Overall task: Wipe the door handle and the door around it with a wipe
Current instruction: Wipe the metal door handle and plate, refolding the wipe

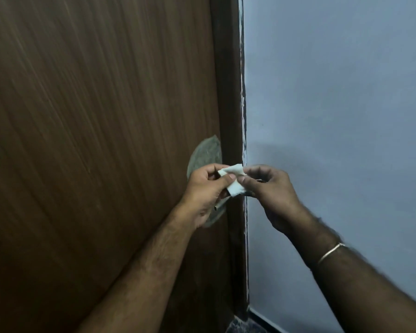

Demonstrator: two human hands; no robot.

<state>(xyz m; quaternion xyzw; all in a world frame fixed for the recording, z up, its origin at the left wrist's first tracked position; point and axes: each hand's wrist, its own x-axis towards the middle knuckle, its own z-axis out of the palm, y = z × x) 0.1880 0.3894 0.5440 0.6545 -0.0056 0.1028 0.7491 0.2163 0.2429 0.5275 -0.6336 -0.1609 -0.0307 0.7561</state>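
Your left hand (205,188) pinches the white wipe (233,180) | your right hand (267,188) pinches its other edge | both just before the brown door (94,140), handle mostly hidden.

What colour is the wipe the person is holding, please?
White, seen in the head view: the wipe.

We find no readable text, label, brand, number or sign anywhere in this view.
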